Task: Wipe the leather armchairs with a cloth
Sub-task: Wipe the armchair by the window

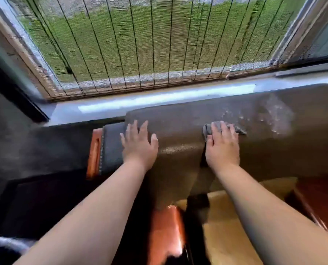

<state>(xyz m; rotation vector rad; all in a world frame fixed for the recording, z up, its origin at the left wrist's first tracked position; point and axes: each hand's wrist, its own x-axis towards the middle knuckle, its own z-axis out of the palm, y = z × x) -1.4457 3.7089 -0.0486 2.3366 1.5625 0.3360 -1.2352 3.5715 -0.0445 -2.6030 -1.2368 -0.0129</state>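
The right hand (223,148) presses the grey cloth (209,131) flat-fingered onto the armchair (188,119) backrest top; the left hand (139,145) rests open beside it. Pale dusty specks (273,115) (rightward) look unwiped, so much remains.

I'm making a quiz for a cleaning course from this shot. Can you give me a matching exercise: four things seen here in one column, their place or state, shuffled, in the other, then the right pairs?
Column 1
1. left hand
2. right hand
3. grey cloth
4. woven blind

Column 2
A. hangs over the window behind the chair
B. lies flat and bare on the brown leather armchair back
C. presses down on the cloth
D. is spread under a palm on the leather

Pairs: 1-B, 2-C, 3-D, 4-A
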